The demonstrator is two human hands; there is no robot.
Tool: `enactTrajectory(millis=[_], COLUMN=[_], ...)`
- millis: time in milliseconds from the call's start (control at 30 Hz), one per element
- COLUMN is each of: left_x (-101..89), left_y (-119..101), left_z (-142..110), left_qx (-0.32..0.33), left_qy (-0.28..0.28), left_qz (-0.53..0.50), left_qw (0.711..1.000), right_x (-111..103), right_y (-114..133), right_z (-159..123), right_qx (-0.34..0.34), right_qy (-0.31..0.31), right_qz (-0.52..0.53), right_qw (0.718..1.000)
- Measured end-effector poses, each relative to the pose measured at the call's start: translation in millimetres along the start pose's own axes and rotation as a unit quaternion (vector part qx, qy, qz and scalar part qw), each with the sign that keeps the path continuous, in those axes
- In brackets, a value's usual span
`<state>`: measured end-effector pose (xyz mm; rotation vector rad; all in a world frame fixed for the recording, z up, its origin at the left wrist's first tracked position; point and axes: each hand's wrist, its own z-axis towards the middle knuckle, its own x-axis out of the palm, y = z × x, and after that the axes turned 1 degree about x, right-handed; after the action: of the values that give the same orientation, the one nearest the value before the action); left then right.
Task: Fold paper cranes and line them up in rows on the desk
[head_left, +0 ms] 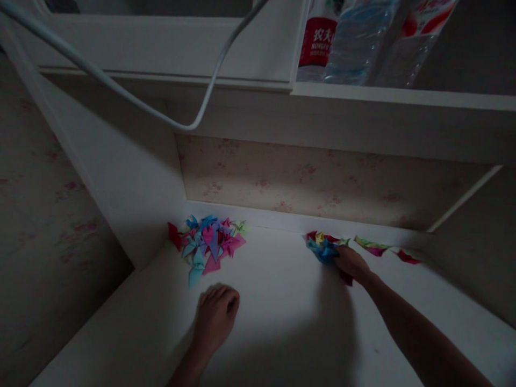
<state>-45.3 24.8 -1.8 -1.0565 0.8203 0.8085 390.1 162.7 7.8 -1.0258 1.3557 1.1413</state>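
Note:
My right hand [351, 262] reaches to a small group of folded paper cranes by the back wall. Its fingers are closed on a blue paper crane [324, 250]; the fingertips are partly hidden. Beside it lie a yellow piece [320, 237] and dark red ones, one of them [345, 278] below the hand. My left hand [217, 309] rests on the white desktop, curled into a loose fist, with nothing visible in it. Just beyond it is a heap of paper cranes [212, 242] in pink, purple, blue, turquoise and red.
Farther right along the back edge lie green folded paper [368, 244] and a red piece [409, 257]. A white shelf [403, 97] overhangs the desktop [274, 290], with plastic bottles [357, 43] on it. A white cable [133, 99] hangs across the upper left.

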Motion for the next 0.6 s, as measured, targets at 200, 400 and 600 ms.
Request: enactTrajectory(millis=[200, 400, 600], left_x=[-0.9, -0.4, -0.6], left_y=[0, 2, 3], left_z=[-2, -4, -4], left_qx=[-0.005, -0.006, -0.011], left_qy=[-0.005, -0.009, -0.013], left_qz=[-0.005, -0.009, -0.015], left_qw=[1.000, 1.000, 1.000], right_x=[-16, -37, -38], right_y=[33, 95, 198], right_z=[-18, -24, -31], right_qx=[-0.056, -0.127, -0.210], right_qy=[-0.015, -0.028, -0.014], right_qz=[-0.013, 0.006, 0.066], right_qw=[0.998, 0.992, 0.975])
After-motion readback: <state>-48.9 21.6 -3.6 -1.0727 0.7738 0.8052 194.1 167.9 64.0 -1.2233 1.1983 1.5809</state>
